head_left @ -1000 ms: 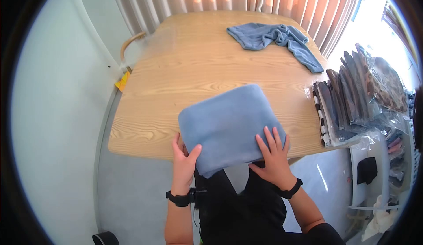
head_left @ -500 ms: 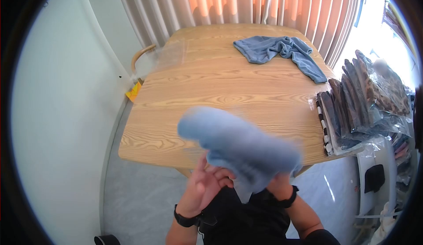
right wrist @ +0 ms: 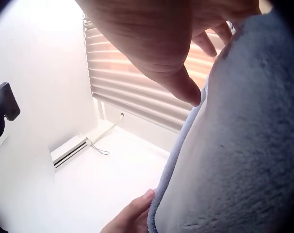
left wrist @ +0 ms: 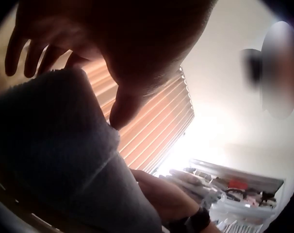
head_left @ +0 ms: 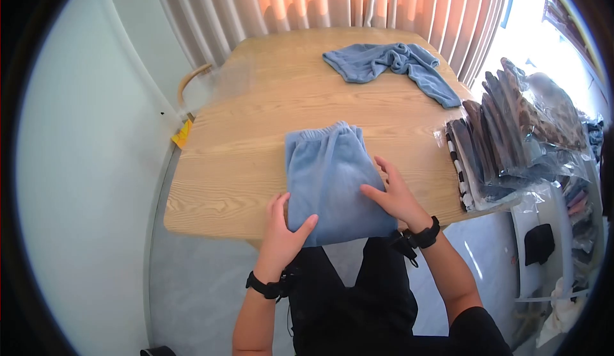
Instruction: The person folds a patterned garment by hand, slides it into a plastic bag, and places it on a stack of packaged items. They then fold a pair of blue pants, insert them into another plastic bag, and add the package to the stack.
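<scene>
Folded light blue fleece trousers [head_left: 336, 186] lie at the table's near edge, gathered elastic waistband on the far side. Their lower fold reaches over the edge, toward the person's lap. My left hand [head_left: 281, 231] is at their left side, thumb over the top and fingers extended along the side. At the right side rests my right hand [head_left: 400, 196], its fingers spread and its thumb on the fleece. The left wrist view shows the left thumb [left wrist: 125, 109] at the fabric's edge. In the right wrist view, the right thumb [right wrist: 186, 90] meets the fleece edge.
A crumpled blue fleece garment [head_left: 390, 65] lies at the table's far right. Several bagged folded garments [head_left: 505, 142] stand stacked at the right edge. Clear plastic [head_left: 233, 81] lies at the far left, near a wooden chair back [head_left: 187, 84]. Curtains [head_left: 358, 1] hang behind the table [head_left: 224, 164].
The blue bundle was held plain side up, then turned over in the hands. It now lies lower on the table with its waistband showing and pointing away; both hands are at its sides.
</scene>
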Action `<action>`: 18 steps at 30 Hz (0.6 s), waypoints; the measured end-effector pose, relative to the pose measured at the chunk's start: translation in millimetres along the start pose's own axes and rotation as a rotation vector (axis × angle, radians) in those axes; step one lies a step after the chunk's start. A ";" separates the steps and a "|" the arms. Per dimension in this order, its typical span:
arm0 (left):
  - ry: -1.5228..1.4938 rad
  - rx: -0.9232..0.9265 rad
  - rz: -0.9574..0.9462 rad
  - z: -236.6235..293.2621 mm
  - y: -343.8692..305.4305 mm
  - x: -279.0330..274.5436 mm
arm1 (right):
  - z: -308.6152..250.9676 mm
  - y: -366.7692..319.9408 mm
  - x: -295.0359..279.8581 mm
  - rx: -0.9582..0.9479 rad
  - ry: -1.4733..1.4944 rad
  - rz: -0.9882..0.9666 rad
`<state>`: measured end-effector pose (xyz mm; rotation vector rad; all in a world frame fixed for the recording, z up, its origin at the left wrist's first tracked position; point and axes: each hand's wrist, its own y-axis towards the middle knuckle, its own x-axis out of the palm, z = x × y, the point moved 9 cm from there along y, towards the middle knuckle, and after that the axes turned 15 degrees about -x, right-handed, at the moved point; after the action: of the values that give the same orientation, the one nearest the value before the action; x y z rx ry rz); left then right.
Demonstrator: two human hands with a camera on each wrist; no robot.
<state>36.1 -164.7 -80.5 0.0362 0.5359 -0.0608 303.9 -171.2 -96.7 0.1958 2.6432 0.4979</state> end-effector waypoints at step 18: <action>0.508 0.020 -0.234 4.3 140.8 40.4 | 2.1 64.1 16.7 -0.167 -0.382 -0.109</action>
<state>82.5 -26.4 -94.9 0.0076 1.0459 -0.2907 293.5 -107.6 -81.0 0.0836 2.2162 0.5786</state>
